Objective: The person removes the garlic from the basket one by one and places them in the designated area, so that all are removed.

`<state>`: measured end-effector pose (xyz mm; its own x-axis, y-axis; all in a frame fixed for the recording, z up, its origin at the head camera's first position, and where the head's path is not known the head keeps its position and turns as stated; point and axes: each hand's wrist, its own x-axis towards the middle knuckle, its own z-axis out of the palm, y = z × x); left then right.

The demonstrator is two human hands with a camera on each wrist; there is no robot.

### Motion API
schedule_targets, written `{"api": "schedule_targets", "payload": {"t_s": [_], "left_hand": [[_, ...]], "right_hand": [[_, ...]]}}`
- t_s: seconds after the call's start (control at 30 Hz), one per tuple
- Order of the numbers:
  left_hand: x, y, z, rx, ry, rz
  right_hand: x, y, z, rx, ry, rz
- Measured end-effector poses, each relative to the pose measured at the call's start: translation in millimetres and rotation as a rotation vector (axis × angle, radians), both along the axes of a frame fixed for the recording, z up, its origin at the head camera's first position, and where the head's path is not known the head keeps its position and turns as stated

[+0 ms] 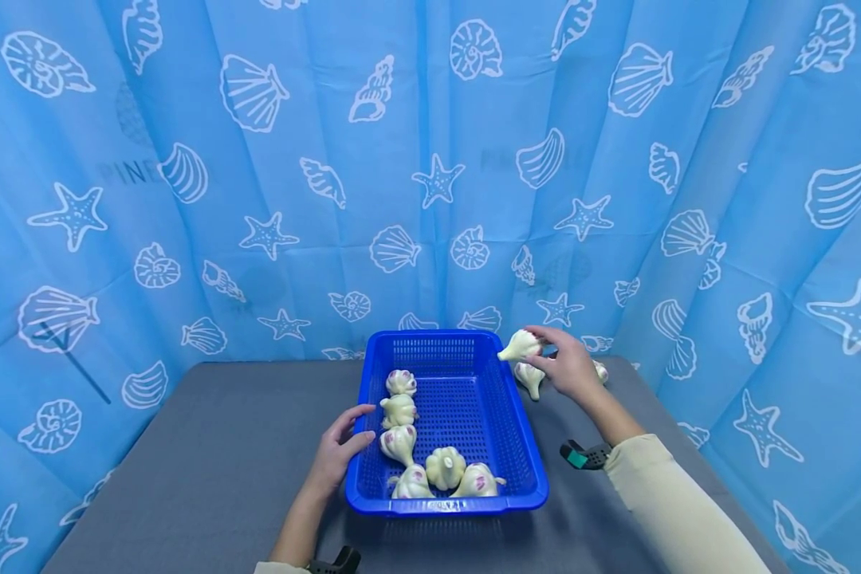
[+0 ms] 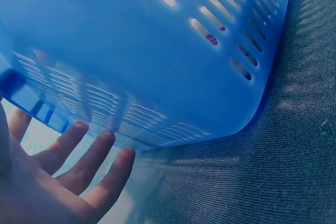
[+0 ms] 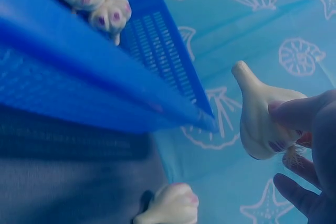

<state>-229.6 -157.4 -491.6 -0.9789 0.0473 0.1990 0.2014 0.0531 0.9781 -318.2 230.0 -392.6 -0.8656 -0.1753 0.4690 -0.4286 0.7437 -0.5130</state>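
My right hand (image 1: 565, 367) pinches a garlic bulb (image 1: 520, 346) in the air above the right rim of the blue plastic basket (image 1: 533, 446). In the right wrist view, the bulb's (image 3: 265, 114) stem points up and the thumb presses its side. My left hand (image 1: 336, 450) rests at the basket's left rim, its fingers spread and fairly straight; the left wrist view shows them (image 2: 94, 166) beside the slotted wall. Inside the basket, several garlic bulbs (image 1: 399, 410) line the left side and the near end (image 1: 445, 468).
Outside the basket to the right, one garlic bulb (image 1: 529, 380) lies on the grey tabletop (image 1: 258, 446), and another (image 1: 601, 371) is partly hidden behind my right hand. A blue curtain (image 1: 430, 199) with white shell prints hangs around the table.
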Motion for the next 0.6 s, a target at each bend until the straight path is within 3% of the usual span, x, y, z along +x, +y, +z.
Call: {"api": "schedule_targets", "payload": {"t_s": [0.27,0.5,0.6], "left_hand": [[-0.8,-0.2,-0.5,0.005,-0.002,0.0],[-1.1,-0.7,-2.0,-0.011,-0.024,0.002],[-0.2,-0.6,-0.9,-0.009,-0.027,0.0]], "right_hand": [[3.6,19.2,-10.2,0.057,0.038,-0.079],[7.2,32.5,-27.6,0.081,-0.056,-0.111],[6.9,38.3,-39.2,0.087,-0.038,-0.1]]}}
